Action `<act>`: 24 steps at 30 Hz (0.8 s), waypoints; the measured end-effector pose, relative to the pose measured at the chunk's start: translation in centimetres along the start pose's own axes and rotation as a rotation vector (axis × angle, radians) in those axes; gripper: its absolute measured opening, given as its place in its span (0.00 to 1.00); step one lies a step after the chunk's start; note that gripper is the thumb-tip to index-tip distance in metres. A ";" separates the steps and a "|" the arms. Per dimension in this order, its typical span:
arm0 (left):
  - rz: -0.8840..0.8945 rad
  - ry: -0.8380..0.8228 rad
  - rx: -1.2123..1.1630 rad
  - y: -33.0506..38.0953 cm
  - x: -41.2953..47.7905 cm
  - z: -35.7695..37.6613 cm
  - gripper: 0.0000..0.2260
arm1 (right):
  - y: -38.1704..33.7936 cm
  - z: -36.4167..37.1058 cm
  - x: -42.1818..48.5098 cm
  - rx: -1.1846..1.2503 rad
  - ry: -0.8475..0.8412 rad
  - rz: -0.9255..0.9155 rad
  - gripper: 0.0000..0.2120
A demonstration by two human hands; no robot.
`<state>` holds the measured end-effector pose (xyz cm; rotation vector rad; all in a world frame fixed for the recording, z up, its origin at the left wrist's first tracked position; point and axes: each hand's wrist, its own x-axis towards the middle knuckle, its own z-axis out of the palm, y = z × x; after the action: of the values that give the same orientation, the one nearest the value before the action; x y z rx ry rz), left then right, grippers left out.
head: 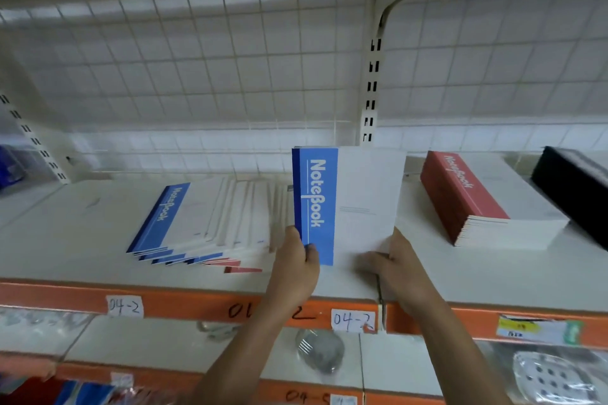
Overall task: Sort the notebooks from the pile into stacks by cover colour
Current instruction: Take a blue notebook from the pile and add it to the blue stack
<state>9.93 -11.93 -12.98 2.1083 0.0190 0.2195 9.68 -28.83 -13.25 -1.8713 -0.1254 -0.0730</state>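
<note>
I hold a small bundle of blue-spined notebooks (348,200) upright over the middle of the white shelf (72,240). My left hand (297,260) grips its lower left corner, thumb on the blue band. My right hand (393,265) pinches the lower right edge, thumb across the white cover. To the left lies a fanned pile of notebooks (204,223), blue ones on top and red spines showing at its bottom right. A neat stack of red-spined notebooks (477,204) sits to the right.
A black box (575,194) juts in at the far right. A wire grid backs the shelf, with a slotted upright post (371,89). The orange shelf edge (197,306) carries paper labels. Packaged goods lie on the lower shelf.
</note>
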 end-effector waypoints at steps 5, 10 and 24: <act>0.024 -0.029 -0.026 0.8 -0.2 0.6 0.05 | 0.1 -0.5 -0.3 -0.069 0.116 0.000 0.19; 0.123 -0.007 -0.018 3.7 -0.4 2.3 0.03 | -1.5 -2.8 -1.8 -0.033 0.224 -0.054 0.17; 0.149 -0.109 -0.127 15.5 -5.4 16.4 0.08 | 0.7 -18.8 -9.2 -0.223 0.390 -0.201 0.38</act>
<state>6.11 -34.49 -8.88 1.9937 -0.2119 0.1887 0.89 -47.43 -9.33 -2.0241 -0.0357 -0.6076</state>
